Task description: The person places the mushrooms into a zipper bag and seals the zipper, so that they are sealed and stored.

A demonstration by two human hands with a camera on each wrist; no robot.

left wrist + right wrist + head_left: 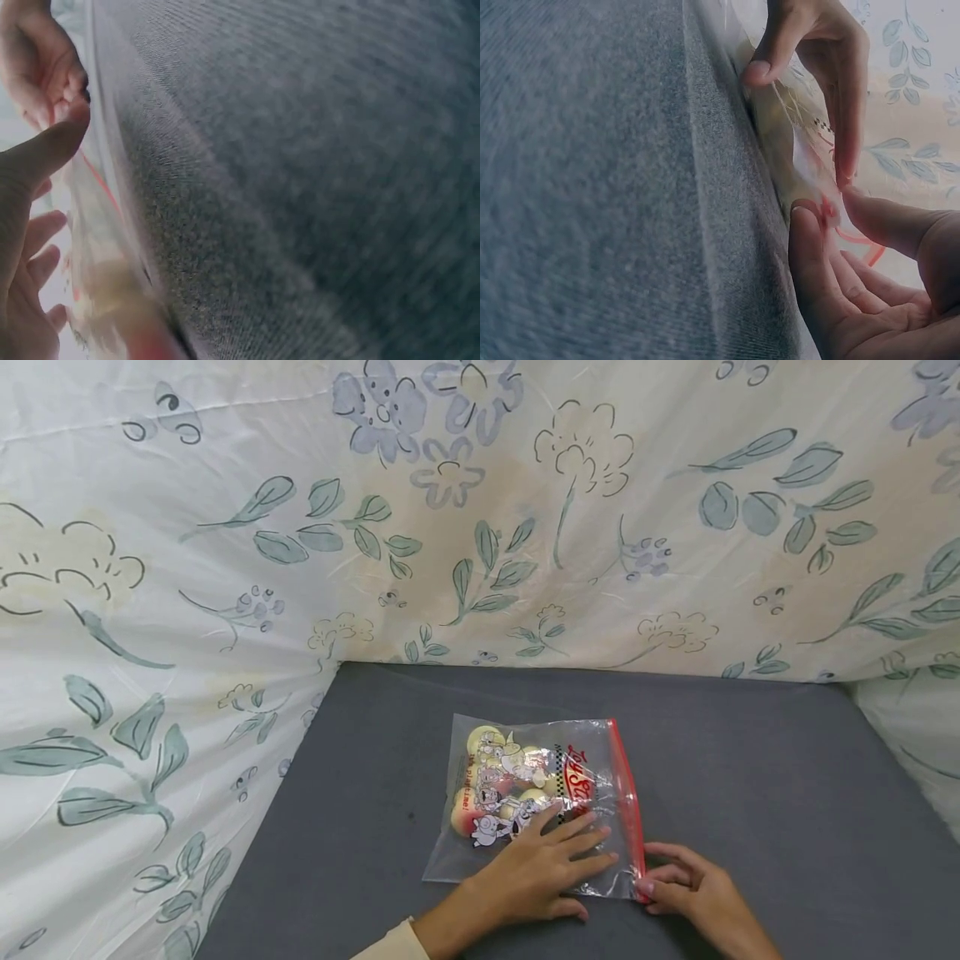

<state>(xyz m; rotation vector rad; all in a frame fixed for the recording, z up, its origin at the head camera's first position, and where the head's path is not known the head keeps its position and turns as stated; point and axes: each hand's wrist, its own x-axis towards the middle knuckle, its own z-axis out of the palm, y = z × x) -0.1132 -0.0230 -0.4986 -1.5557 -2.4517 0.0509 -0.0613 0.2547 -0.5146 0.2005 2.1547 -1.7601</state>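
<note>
- Zip-lock bag [536, 802] with a red seal strip [628, 802] lies flat on the grey mat [750, 760], small round pale fruits inside.
- Left hand [536, 872] rests flat on the bag's near half, fingers spread straight.
- Right hand [693, 889] pinches the seal strip's near end, thumb against fingertip.
- Floral sheet [480, 510] hangs behind.
</note>
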